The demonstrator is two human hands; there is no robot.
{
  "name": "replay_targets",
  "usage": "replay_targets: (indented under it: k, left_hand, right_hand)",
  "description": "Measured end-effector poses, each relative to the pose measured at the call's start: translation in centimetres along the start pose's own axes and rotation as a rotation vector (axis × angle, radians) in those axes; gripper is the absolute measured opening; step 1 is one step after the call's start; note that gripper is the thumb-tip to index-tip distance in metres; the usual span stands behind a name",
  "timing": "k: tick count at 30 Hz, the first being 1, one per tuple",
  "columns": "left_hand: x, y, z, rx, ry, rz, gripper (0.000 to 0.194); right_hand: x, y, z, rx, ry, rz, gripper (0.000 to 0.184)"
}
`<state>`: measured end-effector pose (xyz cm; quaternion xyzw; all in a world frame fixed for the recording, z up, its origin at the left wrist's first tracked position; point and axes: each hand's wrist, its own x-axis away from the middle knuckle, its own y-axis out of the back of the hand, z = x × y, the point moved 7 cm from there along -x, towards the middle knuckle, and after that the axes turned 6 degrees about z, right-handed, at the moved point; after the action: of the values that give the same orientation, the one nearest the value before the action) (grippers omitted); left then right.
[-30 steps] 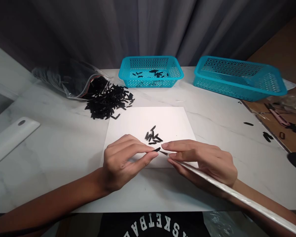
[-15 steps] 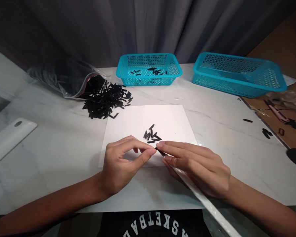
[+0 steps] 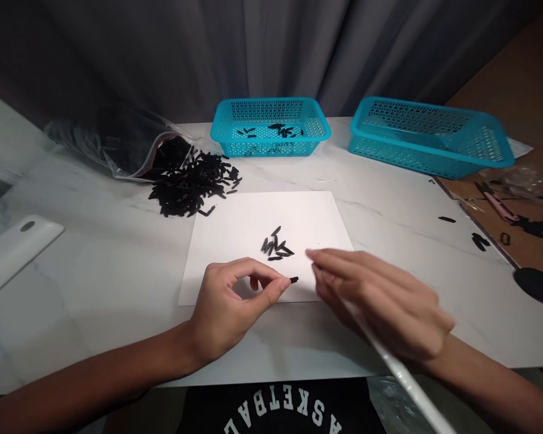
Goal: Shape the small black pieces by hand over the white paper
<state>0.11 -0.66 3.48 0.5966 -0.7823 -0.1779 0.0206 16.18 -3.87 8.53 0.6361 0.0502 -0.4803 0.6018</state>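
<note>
My left hand (image 3: 233,298) pinches one small black strip piece (image 3: 294,279) between thumb and fingertips, over the near part of the white paper sheet (image 3: 226,223). To its right, my right hand (image 3: 380,295) is closed around a long, thin, shiny white strip (image 3: 400,374), which runs from under the fingers toward the bottom right. Motion blurs this hand, and its fingers hide the strip's upper end. A gap separates the two hands. Just beyond my left fingertips, a small group of black strip pieces (image 3: 276,246) lies on the paper.
A clear plastic bag (image 3: 133,144) spills a heap of black pieces (image 3: 194,184) at the back left. Behind the paper stands a blue basket (image 3: 271,147) with several black pieces; another blue basket (image 3: 429,154) is right of it. A pink cutter (image 3: 500,204) lies far right.
My right hand has moved right, away from the left hand, carrying the white strip. The black piece in my left fingertips now shows clearly. The left hand has hardly moved.
</note>
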Motion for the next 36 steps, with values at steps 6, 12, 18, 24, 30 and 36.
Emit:
replay_targets:
  k: [6, 12, 18, 24, 30, 36]
  left_hand:
    - [-0.1, 0.5, -0.1, -0.026, -0.023, -0.040, 0.008]
    - [0.0, 1.1, -0.7, -0.078, -0.103, -0.068, 0.008]
    - [0.2, 1.0, -1.3, -0.108, -0.185, -0.079, 0.007]
    - [0.2, 0.9, -1.5, -0.138, -0.208, -0.087, 0.008]
    - [0.2, 0.9, -1.2, -0.125, -0.206, -0.095, 0.007]
    - [0.1, 0.6, 0.4, 0.033, 0.034, -0.029, 0.006]
  right_hand:
    - [0.5, 0.2, -2.7, -0.263, -0.235, -0.108, 0.022]
    - [0.2, -0.8, -2.1, -0.446, -0.121, -0.078, 0.026]
    - [-0.5, -0.3, -1.4, -0.411, -0.090, -0.038, 0.025]
    - [-0.6, -0.4, -0.5, -0.279, -0.042, 0.009, 0.022]
    - [-0.4, -0.8, -0.4, -0.288, -0.083, -0.006, 0.024]
    - [0.2, -0.9, -1.6, -0.405, -0.155, -0.136, 0.020]
